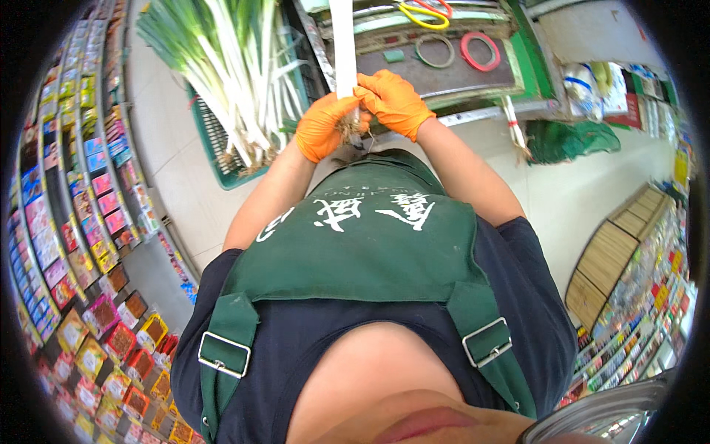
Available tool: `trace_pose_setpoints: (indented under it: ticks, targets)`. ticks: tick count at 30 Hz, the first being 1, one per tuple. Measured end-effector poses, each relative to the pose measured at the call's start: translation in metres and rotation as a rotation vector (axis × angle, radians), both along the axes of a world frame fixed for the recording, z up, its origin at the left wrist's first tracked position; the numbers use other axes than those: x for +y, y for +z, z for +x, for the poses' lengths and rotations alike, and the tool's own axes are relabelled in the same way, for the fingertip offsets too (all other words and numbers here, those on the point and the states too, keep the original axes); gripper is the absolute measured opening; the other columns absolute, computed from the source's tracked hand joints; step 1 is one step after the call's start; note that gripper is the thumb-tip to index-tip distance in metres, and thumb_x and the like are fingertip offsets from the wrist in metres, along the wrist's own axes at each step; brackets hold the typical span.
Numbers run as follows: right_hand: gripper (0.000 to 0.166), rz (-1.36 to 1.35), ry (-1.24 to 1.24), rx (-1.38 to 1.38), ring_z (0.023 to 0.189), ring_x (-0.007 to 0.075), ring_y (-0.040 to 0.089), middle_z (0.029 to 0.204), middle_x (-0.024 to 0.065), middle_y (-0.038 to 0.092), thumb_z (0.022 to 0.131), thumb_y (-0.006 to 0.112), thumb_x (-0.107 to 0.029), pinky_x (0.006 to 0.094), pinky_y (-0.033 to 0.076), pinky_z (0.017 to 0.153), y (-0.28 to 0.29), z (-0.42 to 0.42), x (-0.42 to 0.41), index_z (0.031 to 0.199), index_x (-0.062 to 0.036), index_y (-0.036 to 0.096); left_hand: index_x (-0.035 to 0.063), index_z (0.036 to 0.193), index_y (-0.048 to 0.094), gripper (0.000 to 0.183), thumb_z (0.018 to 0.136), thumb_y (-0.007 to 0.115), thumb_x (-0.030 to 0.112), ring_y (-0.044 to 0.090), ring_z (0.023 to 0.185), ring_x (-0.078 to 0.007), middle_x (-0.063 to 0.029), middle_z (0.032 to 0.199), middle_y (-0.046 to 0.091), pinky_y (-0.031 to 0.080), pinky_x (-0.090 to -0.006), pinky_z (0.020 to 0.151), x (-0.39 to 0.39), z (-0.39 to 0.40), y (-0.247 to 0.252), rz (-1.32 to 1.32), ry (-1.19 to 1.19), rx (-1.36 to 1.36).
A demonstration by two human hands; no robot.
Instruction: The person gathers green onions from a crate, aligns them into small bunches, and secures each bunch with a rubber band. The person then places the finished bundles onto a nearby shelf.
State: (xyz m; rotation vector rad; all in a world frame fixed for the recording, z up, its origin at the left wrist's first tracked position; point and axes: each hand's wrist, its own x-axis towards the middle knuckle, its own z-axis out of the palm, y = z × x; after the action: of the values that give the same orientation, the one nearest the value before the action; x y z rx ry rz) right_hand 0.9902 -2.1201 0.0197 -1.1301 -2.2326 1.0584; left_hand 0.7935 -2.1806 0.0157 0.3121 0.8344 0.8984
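In an orange glove, my left hand (320, 126) is wrapped around the root end of a thick white leek (345, 50). Its shaggy roots (350, 129) poke out below my fingers, and the stalk runs up past the top of the picture. My right hand (392, 104), gloved the same way, has its fingertips pinched against the leek's side, touching the left thumb. Exactly what those fingertips pinch is hidden. To the left, a pile of leeks (244, 89) with green tops leans in a green plastic crate (236, 180).
On the worktable (410, 80) lie a red tape roll (480, 36), a tan ring-shaped roll (418, 55), a small green piece (394, 56) and scissors (424, 23). A tied leek bundle (513, 125) and green netting (571, 141) are at right. Stocked shelves (83, 166) line the left.
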Motion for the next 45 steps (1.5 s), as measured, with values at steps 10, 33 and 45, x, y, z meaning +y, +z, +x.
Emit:
trace_pose_setpoints:
  ticks: [10, 33, 45]
  targets:
    - [0.030, 0.593, -0.210, -0.676, 0.108, 0.0375, 0.064, 0.113, 0.0142, 0.069, 0.094, 0.062, -0.030, 0.0478, 0.052, 0.093, -0.031, 0.214, 0.101, 0.116, -0.0113, 0.070, -0.0040, 0.136, 0.055, 0.047, 0.097, 0.070, 0.019, 0.069, 0.096, -0.0179, -0.0113, 0.115, 0.069, 0.058, -0.0333, 0.086, -0.031, 0.004, 0.001, 0.110, -0.131, 0.061]
    - [0.034, -0.435, 0.534, -0.374, 0.081, 0.0181, 0.059, 0.087, 0.0070, 0.066, 0.103, 0.054, -0.036, 0.0340, 0.048, 0.075, 0.101, 0.008, 0.044, 0.107, -0.0036, 0.065, -0.0013, 0.118, 0.063, 0.049, 0.098, 0.070, 0.043, 0.065, 0.073, -0.0122, -0.0075, 0.094, 0.066, 0.053, -0.0242, 0.060, -0.057, 0.037, -0.009, -0.019, 0.130, -0.089]
    - [0.035, -0.766, 0.197, 0.090, 0.079, 0.0085, 0.057, 0.095, -0.0023, 0.064, 0.104, 0.060, -0.030, 0.0249, 0.048, 0.072, 0.038, 0.003, 0.009, 0.127, -0.0041, 0.064, 0.0039, 0.097, 0.066, 0.036, 0.102, 0.062, 0.040, 0.048, 0.047, -0.0076, -0.0015, 0.071, 0.060, 0.034, -0.0202, 0.038, -0.055, 0.031, 0.036, -0.112, 0.084, -0.172]
